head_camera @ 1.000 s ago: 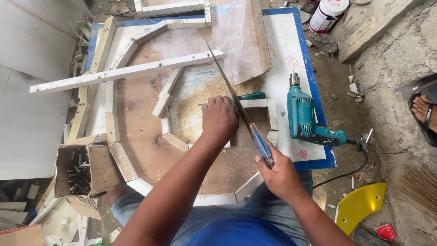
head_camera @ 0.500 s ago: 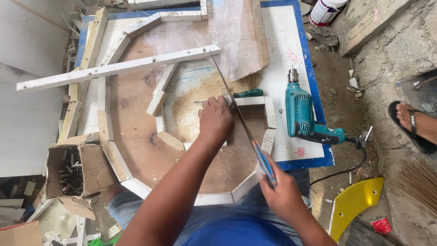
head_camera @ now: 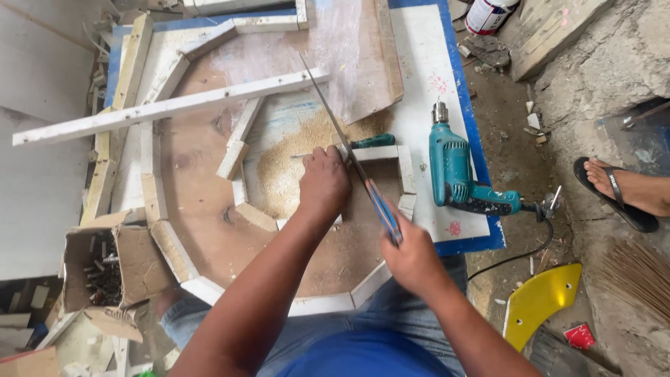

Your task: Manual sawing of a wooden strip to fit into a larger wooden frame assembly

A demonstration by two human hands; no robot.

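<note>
Sawdust [head_camera: 296, 157] lies pale and heaped near the middle of the counter [head_camera: 447, 42], where I see my left hand [head_camera: 323, 183] clenched down on a short white wood strip [head_camera: 380, 152]. My right hand [head_camera: 413, 260] is grasping the blue handle of a thin, long-bladed handsaw [head_camera: 349, 150], slanted across that strip. Toward the counter's right edge rests a teal electric drill [head_camera: 453, 171].

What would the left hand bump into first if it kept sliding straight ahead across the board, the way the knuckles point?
Most likely the saw blade, which crosses just in front of the left hand. Beyond it lies the green-handled tool. Heights are hard to judge from above, so the hand might pass under the blade.
</note>
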